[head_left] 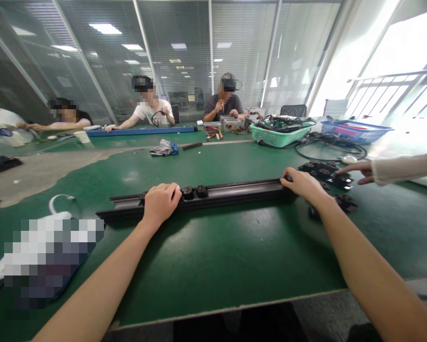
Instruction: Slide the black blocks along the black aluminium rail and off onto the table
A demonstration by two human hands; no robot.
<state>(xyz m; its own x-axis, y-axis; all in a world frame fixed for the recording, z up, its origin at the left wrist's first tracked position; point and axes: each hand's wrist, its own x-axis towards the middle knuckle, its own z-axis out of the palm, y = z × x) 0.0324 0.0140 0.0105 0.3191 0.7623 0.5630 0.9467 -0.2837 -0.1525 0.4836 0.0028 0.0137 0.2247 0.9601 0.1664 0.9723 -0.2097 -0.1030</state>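
Note:
A long black rail [234,191] lies across the green table [216,251] in front of me. My left hand [160,202] is closed over the rail near its left part, beside two small black socket modules [194,192] seated in it. My right hand [301,184] grips the rail's right end with curled fingers. More loose black modules [323,172] lie just past that end.
Another person's hand [359,171] in a white sleeve reaches in from the right toward the loose modules. A green basket of cables [279,135], a blue basket [355,130] and a blue rail [142,131] stand farther back. Several people sit at the far side.

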